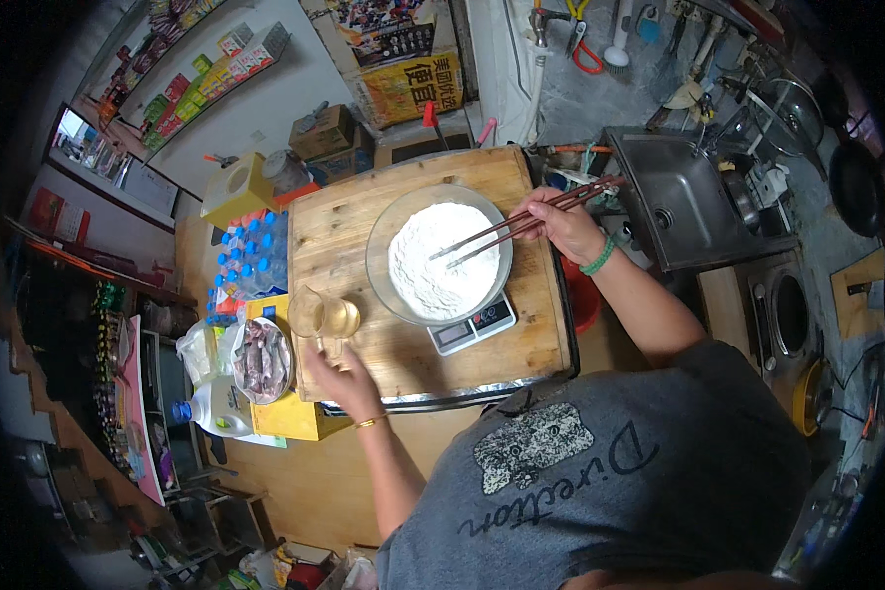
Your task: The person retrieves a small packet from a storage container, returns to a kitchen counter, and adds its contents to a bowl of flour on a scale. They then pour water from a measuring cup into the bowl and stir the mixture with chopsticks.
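Note:
My right hand [560, 225] grips a pair of dark wooden chopsticks [520, 221], their pale tips in white flour [442, 258]. The flour fills much of a large clear glass bowl [377, 274]. Beneath the bowl's near side is a white digital kitchen scale [453, 339]. To the left stands a clear glass jug [310, 306] with pale yellow liquid [341, 318] in it. My left hand [343, 380] is at the jug's handle, thumb and fingers on either side. Whether they close on it cannot be made out. All this is on a wooden board [391, 369].
Left of the board are a plate of raw, fish-like pieces [262, 361], a plastic jug with a blue cap [217, 409] and several blue-capped bottles [247, 254]. A steel sink [678, 199] lies at the right. Cardboard boxes [324, 133] stand beyond the board.

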A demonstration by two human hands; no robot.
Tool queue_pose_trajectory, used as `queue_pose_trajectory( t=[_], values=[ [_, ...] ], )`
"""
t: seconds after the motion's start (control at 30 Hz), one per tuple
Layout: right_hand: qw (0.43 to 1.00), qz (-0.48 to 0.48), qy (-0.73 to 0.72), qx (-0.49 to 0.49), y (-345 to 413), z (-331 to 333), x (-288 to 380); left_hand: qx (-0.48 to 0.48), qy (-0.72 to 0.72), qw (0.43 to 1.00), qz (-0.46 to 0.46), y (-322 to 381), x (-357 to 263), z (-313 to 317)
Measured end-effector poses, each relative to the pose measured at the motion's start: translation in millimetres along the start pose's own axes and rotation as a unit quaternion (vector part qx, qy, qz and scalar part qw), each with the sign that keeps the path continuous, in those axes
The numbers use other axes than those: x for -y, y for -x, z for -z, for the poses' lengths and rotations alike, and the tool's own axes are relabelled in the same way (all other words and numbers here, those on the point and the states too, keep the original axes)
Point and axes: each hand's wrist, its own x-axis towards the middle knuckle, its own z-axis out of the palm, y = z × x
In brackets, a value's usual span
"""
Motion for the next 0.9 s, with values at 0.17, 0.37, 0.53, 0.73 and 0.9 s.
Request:
queue_pose_trajectory(
  t=[0.17, 0.37, 0.53, 0.73, 0.9],
  values=[
    [1.000, 0.014, 0.021, 0.007, 3, -4, -2, 0.077, 0.066, 0.969, 0.225, -32, 63, 9],
    [0.998, 0.029, 0.050, -0.018, 10, -4, -1, 0.212, 0.262, 0.884, 0.324, -38, 75, 9],
    [0.998, 0.031, 0.045, -0.014, 18, -6, 2, 0.212, 0.371, 0.822, 0.376, -41, 72, 10],
    [0.998, 0.044, 0.034, -0.028, 23, -5, 8, 0.188, 0.366, 0.853, 0.320, -45, 50, 23],
    [0.997, 0.064, 0.020, -0.034, 25, -7, 12, 0.228, 0.285, 0.916, 0.167, -73, 6, 50]
  ],
)
